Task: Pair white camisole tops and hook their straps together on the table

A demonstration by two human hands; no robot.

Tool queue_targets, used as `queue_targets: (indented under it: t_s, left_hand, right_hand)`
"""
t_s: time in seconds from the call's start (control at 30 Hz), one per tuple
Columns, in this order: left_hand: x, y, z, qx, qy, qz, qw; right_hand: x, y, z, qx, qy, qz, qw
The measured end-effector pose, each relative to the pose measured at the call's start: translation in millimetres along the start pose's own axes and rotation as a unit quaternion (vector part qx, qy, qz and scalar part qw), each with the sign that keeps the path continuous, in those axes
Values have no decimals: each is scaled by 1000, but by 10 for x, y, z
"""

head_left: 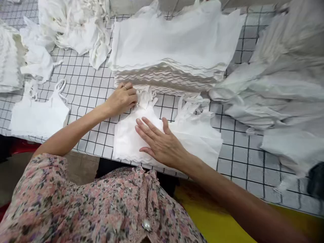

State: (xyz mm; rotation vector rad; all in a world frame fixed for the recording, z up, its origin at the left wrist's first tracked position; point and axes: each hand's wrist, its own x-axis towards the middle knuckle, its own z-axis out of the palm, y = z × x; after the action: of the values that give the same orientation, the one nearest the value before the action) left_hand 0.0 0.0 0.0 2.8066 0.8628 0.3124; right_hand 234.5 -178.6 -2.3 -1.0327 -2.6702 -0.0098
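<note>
A white camisole top (126, 135) with thin straps lies flat in front of me at the table's near edge, apparently on a stack of similar tops. My right hand (162, 143) rests palm down on its front, fingers stretched out. At the upper left of the top, my left hand (125, 97) is closed, its curled fingers at the thin straps (146, 98). The fingertips are partly hidden, but they seem to pinch a strap. More straps (192, 108) bunch together at the top's right side.
The table has a black-and-white grid cover (92, 79). Beyond my hands lies a thick stack of white fabric pieces (174, 40). Another white camisole (39, 114) lies at left, crumpled white garments (73, 25) at the back left. A large white fabric heap (286, 84) covers the right.
</note>
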Motion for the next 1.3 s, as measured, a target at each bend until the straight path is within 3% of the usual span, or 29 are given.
queue_targets:
  t_s: [0.1,0.2,0.33,0.43,0.5,0.6,0.7,0.83,1.0,1.07,1.17,1.23,1.3]
  left_hand:
    - [-4,-88,-88,-31,36,-35,998]
    - [-79,-214,-307,-42,73,-84,993]
    - [-464,-298,-658,2,105,-137,985]
    - [-986,-126,-794,60,78,-141,985]
    - [-1332,81,-833,62,9,-116,991]
    - [-1616,365,-842,39,-28,-123,991]
    - [-1548,470,-741,-35,6,-196,980]
    - [-1279,414,-489,-133,-23,-281,950]
    - [-1170,435,-399,-171,-26,-321,931]
    - [-1156,483,-490,-259,-40,-363,894]
    - [-1089,580,-673,-491,-66,-414,764]
    - [-1005,664,-758,-600,-47,-419,679]
    - [-894,757,-785,-652,-4,-415,634]
  right_hand:
    - [-30,15,110,19,-11,7,1000]
    - [-53,17,168,37,-17,19,999]
    - [-66,16,196,53,-15,23,998]
    - [-71,20,212,66,-13,26,997]
    - [-77,25,217,76,-18,27,997]
    - [-91,31,210,81,-26,26,996]
    - [-99,36,194,76,-38,27,996]
    - [-98,43,184,55,-56,24,997]
    - [-88,59,200,53,-70,32,996]
    - [-93,70,220,60,-72,36,995]
    - [-121,88,253,70,-66,30,995]
    - [-137,94,238,78,-45,22,996]
    - [-119,84,162,112,6,30,993]
